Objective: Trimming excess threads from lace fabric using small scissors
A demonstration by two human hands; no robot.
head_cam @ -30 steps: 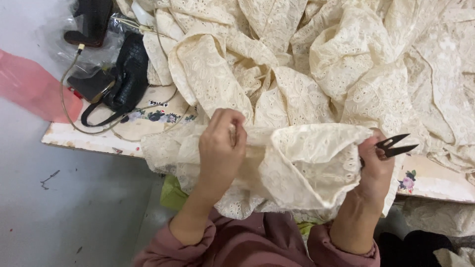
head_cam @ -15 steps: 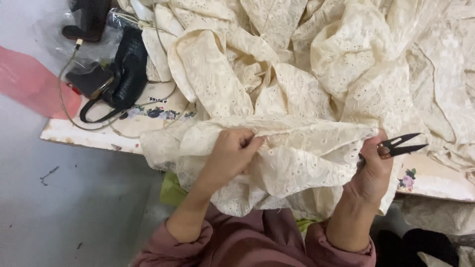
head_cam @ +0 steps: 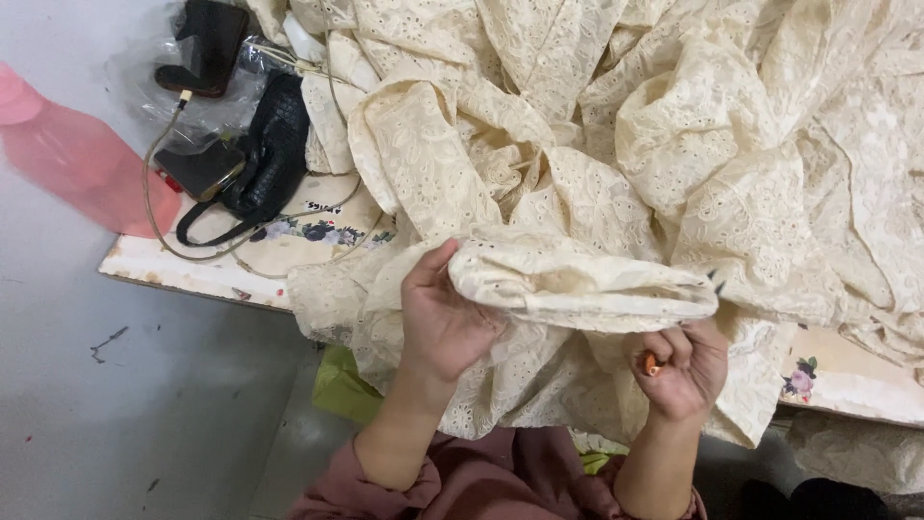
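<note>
A large heap of cream lace fabric [head_cam: 597, 144] covers the table. My left hand [head_cam: 441, 313] grips a folded edge of this fabric [head_cam: 577, 284] from below, thumb up against the fold. My right hand [head_cam: 681, 366] is closed under the right end of the same fold, holding small scissors whose orange-tipped handle [head_cam: 651, 365] shows in the fist. Only the dark blade tips [head_cam: 715, 282] peek out above the fold. Both arms wear dusty pink sleeves.
A black handbag [head_cam: 265, 154], a dark phone [head_cam: 200, 169] on a cable and clear plastic lie at the table's left end. The table edge [head_cam: 192, 274] has a floral cover. A pink object [head_cam: 82, 159] lies on the grey floor. Green cloth [head_cam: 337, 390] sits under the table.
The fold of fabric has been lifted and rolled over my right hand, hiding most of the scissors. My left hand shifted from pinching on top to gripping the fold from beneath.
</note>
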